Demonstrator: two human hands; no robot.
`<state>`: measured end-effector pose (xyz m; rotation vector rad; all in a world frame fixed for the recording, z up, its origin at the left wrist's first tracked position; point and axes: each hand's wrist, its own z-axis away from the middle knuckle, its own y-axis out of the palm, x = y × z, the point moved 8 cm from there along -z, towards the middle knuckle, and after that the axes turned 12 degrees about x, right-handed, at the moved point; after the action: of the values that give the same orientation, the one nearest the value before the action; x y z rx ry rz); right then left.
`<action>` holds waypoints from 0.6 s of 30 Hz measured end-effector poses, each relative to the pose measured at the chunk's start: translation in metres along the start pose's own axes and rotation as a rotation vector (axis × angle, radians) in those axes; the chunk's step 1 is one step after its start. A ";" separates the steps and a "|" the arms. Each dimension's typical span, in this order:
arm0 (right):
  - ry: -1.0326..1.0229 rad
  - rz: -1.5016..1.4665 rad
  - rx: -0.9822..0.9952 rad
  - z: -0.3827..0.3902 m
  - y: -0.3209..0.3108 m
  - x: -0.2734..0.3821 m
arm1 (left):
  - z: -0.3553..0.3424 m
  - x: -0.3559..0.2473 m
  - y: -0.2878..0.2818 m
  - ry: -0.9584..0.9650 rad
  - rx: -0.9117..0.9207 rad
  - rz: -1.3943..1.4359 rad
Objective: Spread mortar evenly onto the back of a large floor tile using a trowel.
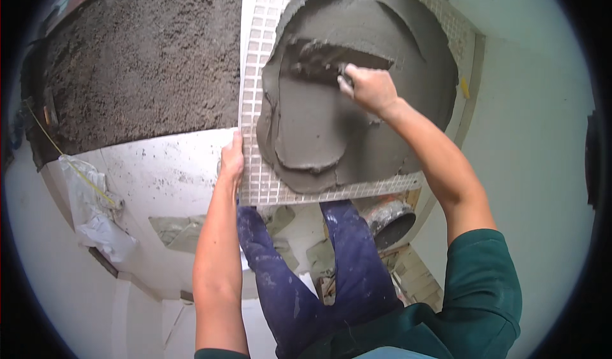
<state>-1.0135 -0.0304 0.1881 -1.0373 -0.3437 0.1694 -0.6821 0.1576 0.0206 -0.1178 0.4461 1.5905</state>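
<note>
My right hand [366, 88] grips the handle of a trowel [315, 59], whose blade lies in wet grey mortar [421, 136]. The mortar covers most of the back of a large tile [251, 104] with a raised grid pattern, ridged along the left and lower parts of the spread. My left hand [232, 155] holds the tile's left edge near its lower corner, fingers partly hidden by the edge.
At upper left is a rough mortar bed [140, 59] above a white speckled surface [153, 174]. A plastic bag [102, 225] and yellow tape measure [83, 174] hang left. A bucket [395, 231] stands below the tile. A white wall [529, 168] is right.
</note>
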 end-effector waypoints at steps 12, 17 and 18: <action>0.587 -0.226 0.019 -0.136 -0.107 -0.129 | 0.008 -0.003 0.002 0.061 0.047 0.013; 0.818 -0.323 0.015 -0.047 -0.083 -0.227 | 0.020 -0.016 0.021 -0.005 0.009 0.040; 0.881 -0.385 0.014 -0.032 -0.076 -0.241 | 0.024 -0.017 0.010 -0.023 -0.021 0.049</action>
<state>-1.2291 -0.1658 0.1911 -0.9191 0.2643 -0.6210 -0.6854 0.1505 0.0506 -0.1047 0.4172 1.6429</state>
